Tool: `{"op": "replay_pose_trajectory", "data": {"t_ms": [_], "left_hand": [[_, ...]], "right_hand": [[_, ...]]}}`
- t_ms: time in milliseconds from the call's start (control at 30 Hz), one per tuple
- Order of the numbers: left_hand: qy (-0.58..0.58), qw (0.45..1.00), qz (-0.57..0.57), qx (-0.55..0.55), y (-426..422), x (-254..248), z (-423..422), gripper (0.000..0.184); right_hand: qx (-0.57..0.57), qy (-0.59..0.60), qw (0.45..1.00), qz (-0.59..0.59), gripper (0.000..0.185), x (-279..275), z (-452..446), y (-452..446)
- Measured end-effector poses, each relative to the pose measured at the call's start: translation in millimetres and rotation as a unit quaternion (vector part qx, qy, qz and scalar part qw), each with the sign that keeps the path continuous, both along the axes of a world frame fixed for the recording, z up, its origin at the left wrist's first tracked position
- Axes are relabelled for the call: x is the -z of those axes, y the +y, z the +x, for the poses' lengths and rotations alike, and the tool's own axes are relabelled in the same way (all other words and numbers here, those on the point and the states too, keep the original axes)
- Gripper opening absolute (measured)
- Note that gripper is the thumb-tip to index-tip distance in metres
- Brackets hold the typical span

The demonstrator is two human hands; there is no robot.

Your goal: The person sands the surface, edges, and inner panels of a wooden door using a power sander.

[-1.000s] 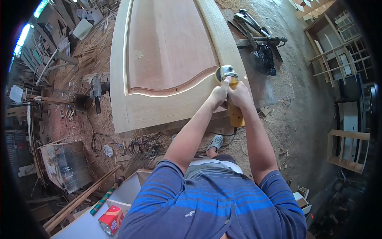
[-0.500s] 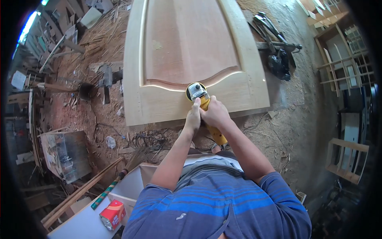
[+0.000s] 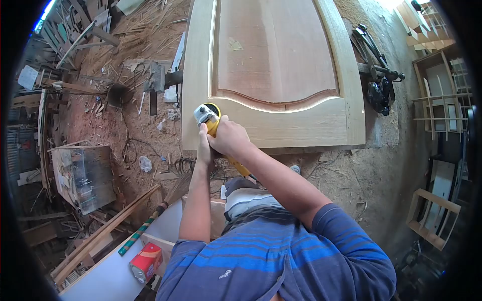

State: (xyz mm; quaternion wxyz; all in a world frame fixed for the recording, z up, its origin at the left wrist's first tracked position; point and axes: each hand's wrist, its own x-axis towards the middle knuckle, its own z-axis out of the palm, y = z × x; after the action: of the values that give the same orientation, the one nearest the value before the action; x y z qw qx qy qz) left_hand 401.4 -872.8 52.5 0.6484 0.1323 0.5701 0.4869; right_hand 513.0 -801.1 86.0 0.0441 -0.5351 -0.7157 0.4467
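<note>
A yellow angle grinder (image 3: 213,125) with a silver head lies over the lower left corner of a pale wooden door panel (image 3: 281,128). My right hand (image 3: 230,136) is wrapped round the top of its yellow body. Beside it my left hand (image 3: 205,145) grips the grinder from the left, thumb up near the silver head. The disc is mostly hidden under the head, so I cannot tell if it touches the wood. A curved moulding runs along the bottom of the door's recessed panel.
Clamps (image 3: 371,50) and a black plastic bag (image 3: 377,98) hang at the door's right side. To the left stand a worn box (image 3: 83,178) and wood scraps. A red tin (image 3: 146,262) and a broom (image 3: 143,231) lie lower left. Wooden frames (image 3: 434,218) line the right.
Both hands have carried the grinder left, from the middle of the curved moulding to the door's lower left corner. The view has shifted too, so the door sits further right.
</note>
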Motion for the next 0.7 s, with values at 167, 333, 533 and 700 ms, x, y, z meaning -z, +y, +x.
{"op": "replay_pose_trajectory", "data": {"t_ms": [167, 333, 533, 700], "left_hand": [[-0.035, 0.999, -0.023, 0.003, -2.9, 11.7, 25.6, 0.085], [-0.059, 0.995, -0.048, 0.061, -8.6, 16.6, 87.7, 0.086], [-0.093, 0.987, -0.029, 0.131, -12.2, 62.9, 170.1, 0.078], [-0.046, 0.981, 0.008, 0.188, 12.3, 33.7, 249.8, 0.08]], "right_hand": [[0.02, -0.018, 1.0, 0.004, 0.068, -4.4, 29.5, -7.2], [0.059, -0.054, 0.997, -0.006, 0.061, -10.1, 97.5, -20.7], [0.118, -0.1, 0.988, -0.007, 0.064, -13.2, 188.7, -36.9], [0.192, -0.127, 0.973, 0.011, 0.065, -11.3, 262.0, -38.0]]}}
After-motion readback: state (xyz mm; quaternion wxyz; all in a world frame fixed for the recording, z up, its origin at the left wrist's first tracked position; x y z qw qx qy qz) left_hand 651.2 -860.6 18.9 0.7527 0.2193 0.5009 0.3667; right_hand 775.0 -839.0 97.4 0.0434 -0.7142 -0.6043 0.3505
